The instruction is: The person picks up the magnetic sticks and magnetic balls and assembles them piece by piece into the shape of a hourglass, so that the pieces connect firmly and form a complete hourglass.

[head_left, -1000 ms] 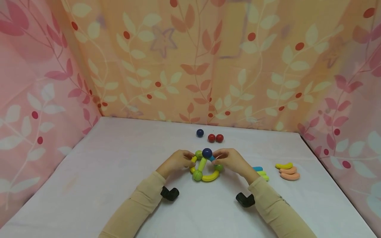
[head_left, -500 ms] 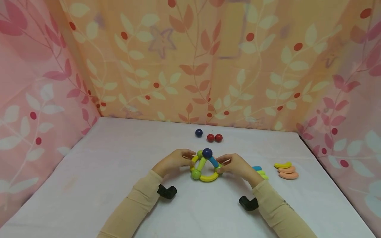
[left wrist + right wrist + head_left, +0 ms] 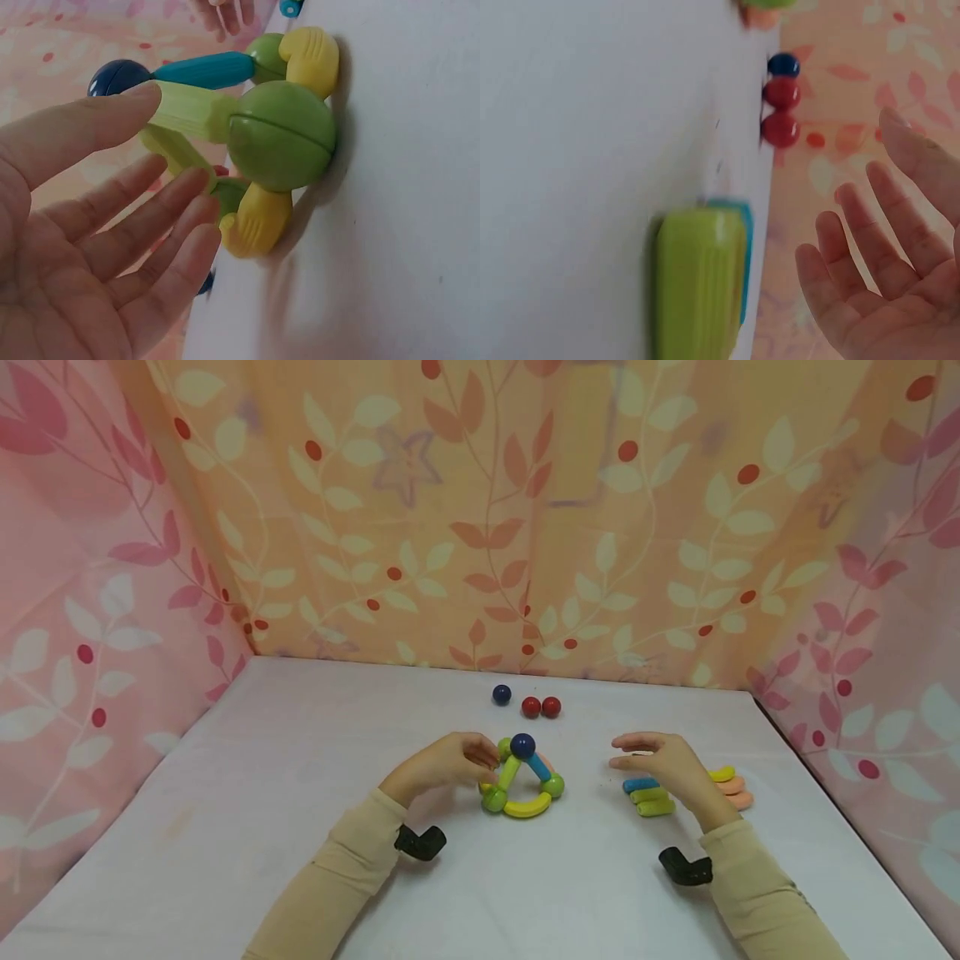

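Note:
A pyramid-like frame of toy rods and balls stands on the table. Its dark blue ball (image 3: 522, 746) is on top, a light green rod (image 3: 508, 772) and a blue rod (image 3: 538, 767) slope down from it, and green balls (image 3: 552, 786) joined by yellow curved pieces (image 3: 527, 807) form the base. Beside its left side is my left hand (image 3: 442, 762), fingers spread and loosely bent; in the left wrist view the thumb (image 3: 112, 124) overlaps the light green rod, contact unclear. My right hand (image 3: 671, 768), holding nothing, hovers by the loose light green rods (image 3: 654, 802).
Next to those rods lies a loose blue rod (image 3: 640, 786). Farther right are a yellow curved piece (image 3: 722, 773) and salmon curved pieces (image 3: 741, 799), partly behind my right hand. A dark blue ball (image 3: 502, 695) and two red balls (image 3: 542, 707) sit toward the back.
My right hand has left the frame's right side, where its fingers touched the blue rod and green ball, and moved right toward the loose rods. My left hand has stayed beside the frame.

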`<action>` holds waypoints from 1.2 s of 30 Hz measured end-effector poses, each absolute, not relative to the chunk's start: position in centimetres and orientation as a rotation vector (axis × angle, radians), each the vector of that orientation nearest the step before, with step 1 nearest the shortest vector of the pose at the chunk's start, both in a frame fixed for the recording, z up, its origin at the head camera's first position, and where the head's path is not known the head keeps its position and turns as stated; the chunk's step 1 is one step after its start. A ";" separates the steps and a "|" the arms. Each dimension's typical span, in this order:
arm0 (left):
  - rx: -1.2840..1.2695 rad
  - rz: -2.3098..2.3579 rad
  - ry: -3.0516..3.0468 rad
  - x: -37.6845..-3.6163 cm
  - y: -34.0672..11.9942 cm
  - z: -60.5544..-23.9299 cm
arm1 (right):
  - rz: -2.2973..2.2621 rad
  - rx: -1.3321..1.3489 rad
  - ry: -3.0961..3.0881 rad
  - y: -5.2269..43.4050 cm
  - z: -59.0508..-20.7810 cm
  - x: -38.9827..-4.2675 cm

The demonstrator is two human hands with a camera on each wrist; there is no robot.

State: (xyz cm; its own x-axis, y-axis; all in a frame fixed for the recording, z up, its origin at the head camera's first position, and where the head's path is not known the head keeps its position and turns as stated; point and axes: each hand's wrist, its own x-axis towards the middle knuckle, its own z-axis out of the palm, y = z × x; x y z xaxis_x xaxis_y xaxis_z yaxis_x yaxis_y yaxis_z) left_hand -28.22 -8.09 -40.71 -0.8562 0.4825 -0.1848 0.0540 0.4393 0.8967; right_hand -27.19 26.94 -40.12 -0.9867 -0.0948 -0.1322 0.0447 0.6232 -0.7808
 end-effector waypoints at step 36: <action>0.458 1.355 2.427 -27.6 -7.0 -41.3 | -1.041 -0.125 2.655 26.7 -40.3 -28.5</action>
State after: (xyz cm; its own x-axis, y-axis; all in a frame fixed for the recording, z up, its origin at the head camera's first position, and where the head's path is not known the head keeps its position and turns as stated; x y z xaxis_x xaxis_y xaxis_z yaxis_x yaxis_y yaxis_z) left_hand -27.57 -6.98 -41.27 -0.8964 0.4260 -0.1224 0.1195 0.4982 0.8588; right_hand -28.49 26.67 -40.30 -0.9552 -0.1834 -0.2323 0.0235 0.7355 -0.6771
